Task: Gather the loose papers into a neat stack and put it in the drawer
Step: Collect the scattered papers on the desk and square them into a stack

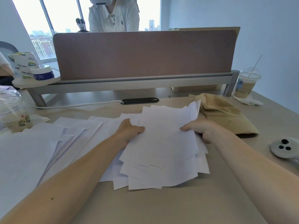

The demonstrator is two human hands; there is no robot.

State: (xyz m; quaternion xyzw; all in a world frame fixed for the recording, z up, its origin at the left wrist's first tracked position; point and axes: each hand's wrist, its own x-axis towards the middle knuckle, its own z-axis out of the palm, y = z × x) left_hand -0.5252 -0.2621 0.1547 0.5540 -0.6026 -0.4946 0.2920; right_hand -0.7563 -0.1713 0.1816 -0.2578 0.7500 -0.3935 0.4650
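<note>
Both bare forearms reach in from the near edge, angling toward each other. The left hand (130, 132) grips the left edge of the papers (163, 143), thumb on top, its fingers out of sight beneath. The right hand (201, 130) mirrors it on the right edge, thumb across the top sheet, fingers curled under. Wrists straight, hands about level.

I can read nothing for certain here. The white carton (22, 65) at my far left bears dark lettering repeated across its sides, too blurred to spell out. The tub (42, 74) beside it has a blue label, the right cup (245, 86) a printed one and the left cup (15, 118) small coloured figures, all illegible. The papers (161, 139) I hold show no legible print.
</note>
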